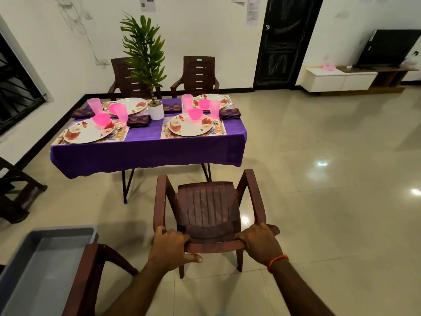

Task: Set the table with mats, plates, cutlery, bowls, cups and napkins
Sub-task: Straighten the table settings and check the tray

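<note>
Left hand (169,244), right hand (259,241) — chair (206,206) rim

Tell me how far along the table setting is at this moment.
Done: the purple-clothed table carries four settings of mat, floral plate, pink bowl, pink cup and napkin; cutlery shows beside the near plates. In hand: left hand and right hand grip the back of a brown plastic chair short of the table. Left: seating it, probably also the second chair beside the grey tub.
</note>
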